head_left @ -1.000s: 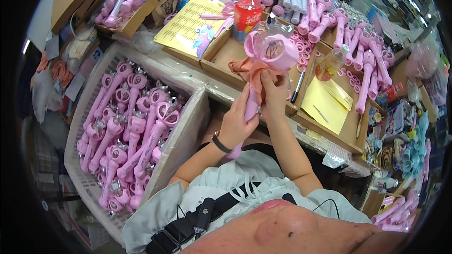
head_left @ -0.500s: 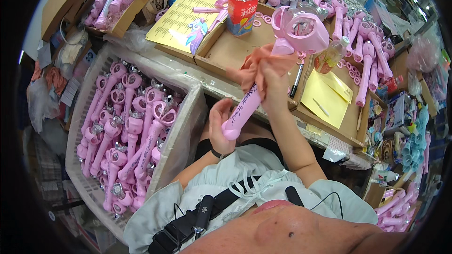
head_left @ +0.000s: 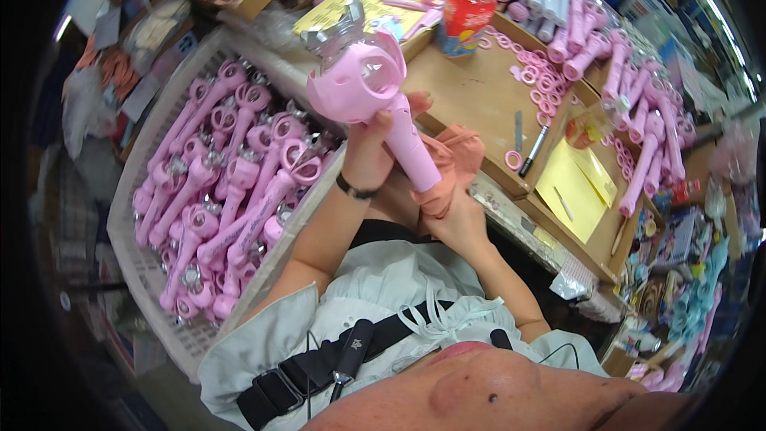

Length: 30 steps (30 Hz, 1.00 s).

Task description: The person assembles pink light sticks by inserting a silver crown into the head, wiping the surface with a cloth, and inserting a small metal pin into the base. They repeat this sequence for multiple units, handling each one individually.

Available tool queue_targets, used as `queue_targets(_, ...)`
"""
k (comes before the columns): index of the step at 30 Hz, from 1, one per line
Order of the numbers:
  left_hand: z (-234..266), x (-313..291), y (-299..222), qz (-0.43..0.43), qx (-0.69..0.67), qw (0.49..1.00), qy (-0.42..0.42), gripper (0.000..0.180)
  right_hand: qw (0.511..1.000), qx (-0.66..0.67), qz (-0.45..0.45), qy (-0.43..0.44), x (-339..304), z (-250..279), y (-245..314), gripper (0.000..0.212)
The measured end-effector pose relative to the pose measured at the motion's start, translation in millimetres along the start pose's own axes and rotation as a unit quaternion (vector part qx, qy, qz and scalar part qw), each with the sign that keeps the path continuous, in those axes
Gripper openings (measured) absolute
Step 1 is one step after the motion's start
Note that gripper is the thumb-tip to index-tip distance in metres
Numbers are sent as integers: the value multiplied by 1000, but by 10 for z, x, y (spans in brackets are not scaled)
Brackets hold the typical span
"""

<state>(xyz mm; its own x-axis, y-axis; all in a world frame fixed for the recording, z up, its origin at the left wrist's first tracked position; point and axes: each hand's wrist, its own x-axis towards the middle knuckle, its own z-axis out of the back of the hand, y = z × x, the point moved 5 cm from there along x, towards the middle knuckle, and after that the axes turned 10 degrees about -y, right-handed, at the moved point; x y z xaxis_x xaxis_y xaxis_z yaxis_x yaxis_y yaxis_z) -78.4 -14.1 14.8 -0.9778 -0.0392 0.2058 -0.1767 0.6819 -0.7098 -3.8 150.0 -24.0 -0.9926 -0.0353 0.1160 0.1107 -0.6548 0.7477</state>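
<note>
A pink toy wand (head_left: 411,152) slants in front of me, its big round head with a clear dome and silvery crown-like top pointing up and left. My left hand (head_left: 371,144) grips it at the neck just below the head. Around the handle's lower end is an orange cloth (head_left: 455,160), which my right hand (head_left: 457,219) clutches against the wand. The wand's end is hidden by the cloth. To the left stands a white plastic basket (head_left: 128,271) with a clear liner, full of similar pink wands (head_left: 239,183).
A cardboard tray (head_left: 447,96) on the bench holds pink rings (head_left: 546,84), a red-capped bottle (head_left: 467,12) and a black pen (head_left: 527,161). Yellow paper (head_left: 570,199) lies right of it, below a small bottle (head_left: 586,128). More wand parts (head_left: 638,104) are heaped at the far right.
The wand has turned end for end: its head has swung to the upper left. My left hand has moved to the neck, my right hand with the cloth down to the handle's end.
</note>
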Motion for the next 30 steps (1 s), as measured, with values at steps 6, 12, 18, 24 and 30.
queue_targets(6, 149, 58, -363, -102, -72, 990, -62, 74, 999, 29, 29, 10, -4, 301, -39, 32)
queue_targets(12, 292, 56, -224, -75, -290, 951, -79, 81, 730, 612, -301, 43, -103, 82, -349, 37)
queue_targets(18, 115, 39, -213, -60, -263, 961, 54, 90, 763, 602, -237, 11, -209, 73, -333, 30)
queue_targets(24, 309, -22, 25, 19, -191, 948, -254, 78, 962, 265, 67, 23, -296, 71, -220, 35)
queue_targets(30, 235, 29, -24, 3, -142, 976, -167, 72, 827, 477, -297, 19, -353, -220, -589, 55)
